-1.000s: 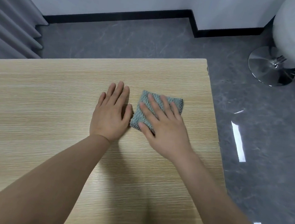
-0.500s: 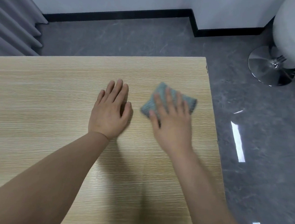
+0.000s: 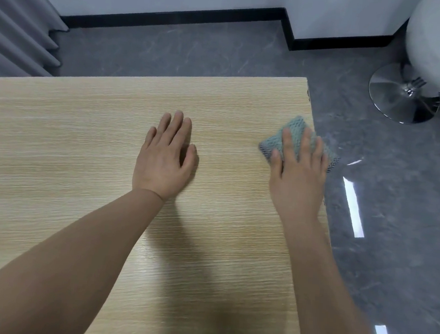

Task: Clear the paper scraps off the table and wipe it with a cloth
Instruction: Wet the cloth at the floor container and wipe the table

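Right now the right hand [image 3: 299, 179] lies flat, fingers straight, pressing the grey-green knitted cloth [image 3: 294, 136] onto the pale wood-grain counter [image 3: 82, 141] at its right edge (one cloth corner hangs just past the edge). Well apart, the left hand [image 3: 165, 159] rests palm-down on the counter, fingers straight and holding nothing. Beyond, a chrome chair base [image 3: 395, 99] stands on the grey floor [image 3: 393, 235].
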A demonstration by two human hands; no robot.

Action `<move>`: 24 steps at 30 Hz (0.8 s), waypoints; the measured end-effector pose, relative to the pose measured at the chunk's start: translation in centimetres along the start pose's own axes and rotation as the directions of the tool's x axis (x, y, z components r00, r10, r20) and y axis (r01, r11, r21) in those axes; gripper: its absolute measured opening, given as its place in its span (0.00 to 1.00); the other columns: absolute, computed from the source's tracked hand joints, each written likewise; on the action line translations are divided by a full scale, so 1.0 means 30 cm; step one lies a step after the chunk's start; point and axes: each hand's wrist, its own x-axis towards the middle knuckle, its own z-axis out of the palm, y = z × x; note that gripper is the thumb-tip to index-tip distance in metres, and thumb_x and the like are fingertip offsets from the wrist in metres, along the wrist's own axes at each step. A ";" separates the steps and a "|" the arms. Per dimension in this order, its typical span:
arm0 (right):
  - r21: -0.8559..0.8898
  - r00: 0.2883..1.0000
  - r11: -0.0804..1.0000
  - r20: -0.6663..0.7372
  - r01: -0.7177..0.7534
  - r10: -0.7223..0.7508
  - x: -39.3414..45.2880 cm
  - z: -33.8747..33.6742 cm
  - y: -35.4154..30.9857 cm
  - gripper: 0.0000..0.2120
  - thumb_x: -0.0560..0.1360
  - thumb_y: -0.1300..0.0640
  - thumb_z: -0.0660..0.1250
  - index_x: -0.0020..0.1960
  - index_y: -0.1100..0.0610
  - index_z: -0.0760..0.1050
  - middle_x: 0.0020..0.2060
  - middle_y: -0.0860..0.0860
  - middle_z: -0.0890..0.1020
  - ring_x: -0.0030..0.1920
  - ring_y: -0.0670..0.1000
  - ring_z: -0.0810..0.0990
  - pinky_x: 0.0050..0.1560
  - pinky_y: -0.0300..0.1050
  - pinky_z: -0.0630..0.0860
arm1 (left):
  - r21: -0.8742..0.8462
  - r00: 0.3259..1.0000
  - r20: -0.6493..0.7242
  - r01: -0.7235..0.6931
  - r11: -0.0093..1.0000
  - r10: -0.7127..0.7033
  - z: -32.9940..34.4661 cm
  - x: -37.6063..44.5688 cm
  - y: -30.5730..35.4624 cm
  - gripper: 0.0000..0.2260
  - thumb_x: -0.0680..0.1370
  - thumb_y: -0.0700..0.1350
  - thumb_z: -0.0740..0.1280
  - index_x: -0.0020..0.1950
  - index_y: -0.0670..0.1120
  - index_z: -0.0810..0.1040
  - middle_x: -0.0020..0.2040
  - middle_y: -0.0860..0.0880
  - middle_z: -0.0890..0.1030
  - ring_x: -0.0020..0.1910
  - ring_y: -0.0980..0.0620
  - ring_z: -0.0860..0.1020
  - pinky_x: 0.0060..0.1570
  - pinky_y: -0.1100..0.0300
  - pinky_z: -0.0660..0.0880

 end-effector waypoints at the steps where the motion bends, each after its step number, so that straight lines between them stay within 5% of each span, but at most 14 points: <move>1: -0.012 0.999 0.999 0.013 0.050 -0.050 -0.017 0.004 -0.031 0.25 0.81 0.43 0.42 0.76 0.47 0.51 0.76 0.53 0.51 0.76 0.57 0.47 0.75 0.53 0.43 | 0.003 1.000 -0.002 0.001 1.000 -0.001 -0.002 -0.002 -0.001 0.23 0.82 0.51 0.50 0.77 0.51 0.54 0.78 0.53 0.51 0.76 0.55 0.45 0.74 0.57 0.42; 5: 0.009 0.900 0.906 0.112 0.422 -0.420 -0.140 0.035 -0.156 0.25 0.80 0.41 0.46 0.75 0.46 0.56 0.76 0.51 0.56 0.76 0.55 0.51 0.75 0.52 0.45 | -0.004 1.000 -0.005 -0.008 1.000 0.008 -0.007 -0.002 -0.003 0.23 0.82 0.50 0.52 0.77 0.49 0.55 0.78 0.52 0.52 0.77 0.54 0.46 0.74 0.56 0.43; 8: 0.031 0.819 0.833 0.167 0.552 -0.549 -0.171 0.038 -0.147 0.24 0.80 0.40 0.48 0.74 0.43 0.56 0.76 0.48 0.56 0.76 0.51 0.50 0.74 0.49 0.44 | 0.007 1.000 -0.009 -0.023 1.000 0.023 -0.007 -0.001 -0.002 0.23 0.82 0.50 0.52 0.77 0.48 0.55 0.78 0.51 0.53 0.77 0.52 0.47 0.75 0.54 0.45; 11: 0.013 0.852 0.864 0.162 0.504 -0.499 -0.115 0.018 -0.072 0.25 0.79 0.37 0.46 0.74 0.41 0.53 0.76 0.45 0.53 0.76 0.50 0.47 0.73 0.47 0.37 | 0.008 1.000 -0.004 -0.010 1.000 0.010 -0.005 -0.003 -0.002 0.24 0.81 0.51 0.51 0.77 0.49 0.55 0.78 0.51 0.52 0.77 0.53 0.46 0.75 0.54 0.44; 15: 0.003 0.977 0.979 0.061 0.206 -0.206 -0.031 -0.014 0.058 0.27 0.77 0.36 0.43 0.74 0.41 0.54 0.76 0.46 0.52 0.76 0.51 0.47 0.74 0.51 0.38 | 0.003 1.000 -0.007 -0.019 1.000 0.019 -0.005 -0.004 -0.005 0.24 0.81 0.51 0.50 0.77 0.49 0.54 0.78 0.51 0.52 0.77 0.52 0.46 0.75 0.54 0.43; 19: 0.048 0.999 0.999 0.037 -0.014 0.013 -0.029 -0.016 0.073 0.24 0.80 0.41 0.46 0.75 0.42 0.52 0.77 0.48 0.48 0.76 0.54 0.45 0.75 0.53 0.41 | 0.004 1.000 -0.007 -0.026 1.000 0.026 -0.006 -0.007 -0.005 0.24 0.81 0.51 0.49 0.77 0.48 0.55 0.78 0.50 0.52 0.77 0.52 0.46 0.75 0.53 0.44; 21: -0.014 1.000 1.000 0.014 0.003 -0.002 -0.061 -0.003 0.026 0.24 0.81 0.41 0.44 0.76 0.44 0.51 0.77 0.49 0.49 0.76 0.56 0.46 0.74 0.54 0.41 | 0.003 0.999 -0.009 -0.031 1.000 0.031 -0.007 -0.008 -0.003 0.24 0.81 0.50 0.50 0.77 0.48 0.55 0.78 0.50 0.52 0.77 0.51 0.47 0.75 0.53 0.44; 24: -0.030 0.975 0.975 0.041 0.218 -0.217 -0.156 0.018 -0.070 0.26 0.78 0.40 0.42 0.75 0.44 0.55 0.76 0.50 0.54 0.76 0.57 0.49 0.73 0.54 0.42 | -0.001 0.999 -0.011 -0.039 0.999 0.039 -0.006 -0.005 -0.004 0.24 0.81 0.50 0.50 0.77 0.47 0.56 0.78 0.49 0.53 0.77 0.50 0.47 0.75 0.53 0.45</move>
